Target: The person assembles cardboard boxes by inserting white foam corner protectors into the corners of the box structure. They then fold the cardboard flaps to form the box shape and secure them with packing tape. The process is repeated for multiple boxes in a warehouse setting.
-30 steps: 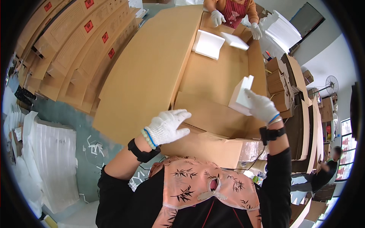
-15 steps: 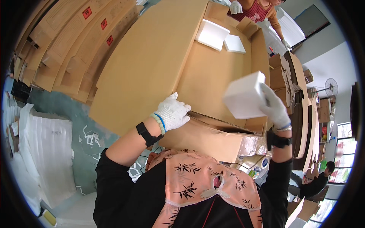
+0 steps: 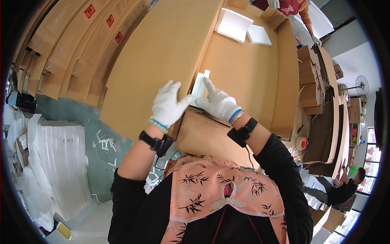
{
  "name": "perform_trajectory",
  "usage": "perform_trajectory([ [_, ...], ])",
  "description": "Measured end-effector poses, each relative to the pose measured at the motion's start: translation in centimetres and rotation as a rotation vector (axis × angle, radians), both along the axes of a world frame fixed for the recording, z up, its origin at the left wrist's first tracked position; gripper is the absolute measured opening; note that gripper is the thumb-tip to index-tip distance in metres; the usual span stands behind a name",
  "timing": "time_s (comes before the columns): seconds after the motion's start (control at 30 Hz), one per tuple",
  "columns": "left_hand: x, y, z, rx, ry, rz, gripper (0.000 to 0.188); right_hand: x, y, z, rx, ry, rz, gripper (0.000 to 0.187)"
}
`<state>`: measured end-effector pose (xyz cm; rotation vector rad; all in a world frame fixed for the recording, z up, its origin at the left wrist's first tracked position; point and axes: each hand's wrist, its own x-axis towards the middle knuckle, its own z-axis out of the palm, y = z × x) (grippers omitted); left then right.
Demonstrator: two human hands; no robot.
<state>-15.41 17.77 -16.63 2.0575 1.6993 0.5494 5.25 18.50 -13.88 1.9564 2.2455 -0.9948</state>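
Observation:
In the near left corner of a large open cardboard box [image 3: 239,69], a white foam block [image 3: 198,84] stands on edge against the left wall. My right hand [image 3: 219,102], in a white knit glove, has its index finger and thumb on this block. My left hand [image 3: 167,101], gloved the same way, lies over the box's folded-out left flap [image 3: 154,53]; its fingers are spread and its thumb points at the block. Whether that thumb touches the foam I cannot tell. Two more white foam pieces, one block [image 3: 233,25] and one flat slab [image 3: 259,35], lie at the box's far end.
Tall cardboard cartons [image 3: 77,44] lean at the left. White foam sheets [image 3: 63,162] are stacked at the lower left, with foam scraps [image 3: 106,142] on the floor. Folded cardboard [image 3: 310,77] and a tape roll [image 3: 302,143] are at the right. A co-worker's gloved hand [image 3: 316,40] shows beyond the box.
My right hand has carried the foam block from the box's right side to the near left corner. My left hand has shifted left off the box's near edge and spread its fingers.

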Motion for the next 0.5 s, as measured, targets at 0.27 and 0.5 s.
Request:
perform_trajectory([
  [0.27, 1.1, 0.3, -2.6, 0.141, 0.110, -0.032, 0.068, 1.9, 1.5, -0.1, 0.069, -0.089, -0.159, 0.090],
  [0.5, 1.5, 0.4, -3.0, 0.164, 0.119, -0.035, 0.069, 12.8, -0.9, 0.3, 0.303, 0.095, -0.459, 0.054],
])
